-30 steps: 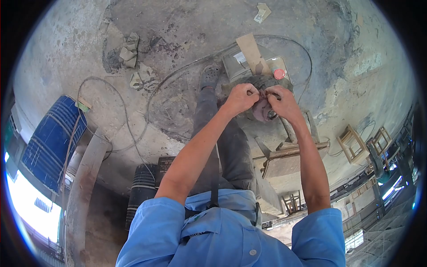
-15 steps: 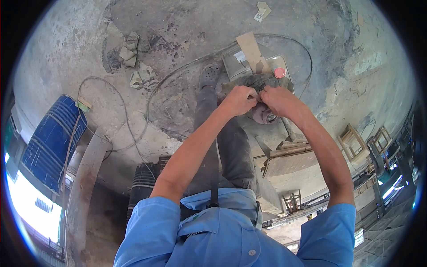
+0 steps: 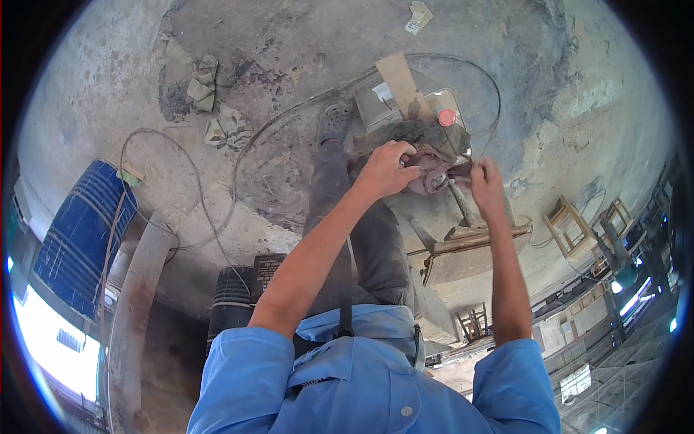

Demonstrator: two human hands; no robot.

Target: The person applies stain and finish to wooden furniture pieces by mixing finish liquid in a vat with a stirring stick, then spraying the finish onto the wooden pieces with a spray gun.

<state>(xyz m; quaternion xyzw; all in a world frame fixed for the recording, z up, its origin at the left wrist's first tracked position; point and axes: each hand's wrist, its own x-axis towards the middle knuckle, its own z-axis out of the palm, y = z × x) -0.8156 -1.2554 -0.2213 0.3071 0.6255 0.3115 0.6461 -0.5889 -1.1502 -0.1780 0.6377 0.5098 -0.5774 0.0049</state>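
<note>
The left hand (image 3: 389,172) has its fingers clamped on a purplish bundle (image 3: 428,163); beside it, the right hand's (image 3: 488,185) fingers are too blurred to tell.

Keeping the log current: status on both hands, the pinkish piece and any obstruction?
Left hand on pinkish piece. Right hand beside it, grip unclear. Red-topped container beyond, not between the hands.

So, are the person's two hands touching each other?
No, the left hand and the right hand are apart, with part of the pinkish object showing between them.
</note>
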